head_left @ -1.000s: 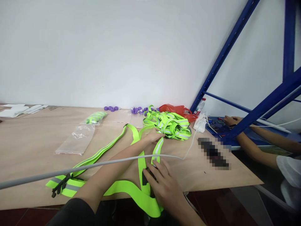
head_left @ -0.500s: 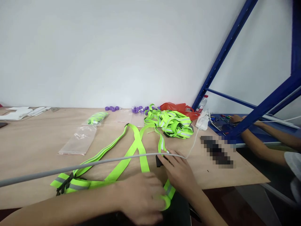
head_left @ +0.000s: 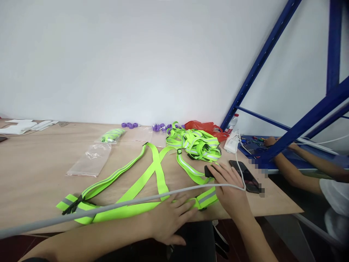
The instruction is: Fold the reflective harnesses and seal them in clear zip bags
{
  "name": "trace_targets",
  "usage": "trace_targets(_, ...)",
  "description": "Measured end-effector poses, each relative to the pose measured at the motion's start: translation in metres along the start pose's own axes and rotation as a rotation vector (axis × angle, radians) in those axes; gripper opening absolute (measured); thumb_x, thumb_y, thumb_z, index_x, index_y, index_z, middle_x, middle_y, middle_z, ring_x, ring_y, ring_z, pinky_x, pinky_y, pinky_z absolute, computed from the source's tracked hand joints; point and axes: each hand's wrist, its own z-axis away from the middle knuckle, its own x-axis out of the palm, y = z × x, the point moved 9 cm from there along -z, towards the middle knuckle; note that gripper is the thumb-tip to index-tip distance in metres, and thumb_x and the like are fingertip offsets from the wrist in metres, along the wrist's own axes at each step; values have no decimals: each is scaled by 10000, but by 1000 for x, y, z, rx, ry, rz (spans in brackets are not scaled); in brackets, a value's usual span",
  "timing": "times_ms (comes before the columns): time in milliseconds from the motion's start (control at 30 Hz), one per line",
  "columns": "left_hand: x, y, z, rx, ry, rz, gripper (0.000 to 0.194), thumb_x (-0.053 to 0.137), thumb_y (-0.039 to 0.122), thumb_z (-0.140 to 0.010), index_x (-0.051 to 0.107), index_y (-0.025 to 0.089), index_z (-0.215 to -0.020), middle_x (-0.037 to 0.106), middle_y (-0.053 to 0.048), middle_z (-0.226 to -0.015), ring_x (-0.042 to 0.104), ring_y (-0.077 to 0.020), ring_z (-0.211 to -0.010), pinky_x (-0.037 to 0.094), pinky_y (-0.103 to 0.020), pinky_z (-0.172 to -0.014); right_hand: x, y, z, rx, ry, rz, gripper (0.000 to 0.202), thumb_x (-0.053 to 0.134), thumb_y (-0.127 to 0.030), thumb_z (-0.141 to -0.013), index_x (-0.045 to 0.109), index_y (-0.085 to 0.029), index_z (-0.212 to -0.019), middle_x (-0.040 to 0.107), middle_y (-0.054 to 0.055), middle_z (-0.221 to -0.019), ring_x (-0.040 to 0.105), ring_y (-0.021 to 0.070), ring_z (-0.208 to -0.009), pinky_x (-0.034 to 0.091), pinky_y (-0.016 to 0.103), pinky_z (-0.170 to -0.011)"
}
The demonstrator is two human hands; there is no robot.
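One harness (head_left: 156, 164) under fingers (head_left: 188, 208)

Strap harness (head_left: 156, 166), neon green, grey-striped, black-buckled: is lying spread near on table (head_left: 40, 156), bands crossing centrally.

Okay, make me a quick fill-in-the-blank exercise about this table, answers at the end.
The straps of the laid-out harness cross like the letter ____.
The phone lies to the ____ of the right hand.
The crumpled plastic bag behind the strap pile is coloured ____.
The slanted metal frame is painted ____.

Missing words: X; right; red; blue.
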Motion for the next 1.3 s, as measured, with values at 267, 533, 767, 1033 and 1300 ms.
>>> trace_targets(267,-1,-1,-12,-78,-48,-86,720,565,589,-939,455,137,-1489,541,-185,-1470,456,-361,-1398,315,-512,-1170,17,-100,-3,-91,-61,-236,371,507,-160,-956,665,-218,-1288,727,73,-1246,590,256,-1217,263,489,-1177)
trace_targets(533,5,23,20,-313,-15,-218,843,643,610,-878,433,99,-1515,408,-241,-1554,375,-446,-1438,288,-580,-1163,32,-117,2,-114,-124,-316,388,504,-114,-930,682,-190,-1266,701,75,-1288,554,279,-1269,457,414,-1025)
trace_targets(767,19,17,24,-364,-78,-51,674,636,502,-924,529,106,-1460,546,-222,-1444,462,-426,-1386,300,-591,-1175,45,-147,4,-81,-324,-384,422,544,-191,-947,622,-218,-1361,624,98,-1405,511,315,-1340,512,470,-1010)
trace_targets(1033,15,16,26,-332,-23,100,647,648,431,-917,505,136,-1475,537,-216,-1462,457,-427,-1390,331,-642,-1153,51,-152,4,-57,-546,-480,549,495,-137,-930,500,-164,-1479,431,115,-1581,323,294,-1490,440,457,-1144)
trace_targets(1300,-25,22,42,-247,199,178,504,683,243,-863,587,226,-1357,594,-107,-1430,492,-321,-1384,375,-523,-1184,68,-141,9,-81,-477,-439,520,493,-34,-870,596,-120,-1372,641,120,-1377,521,239,-1348,484,374,-1107)
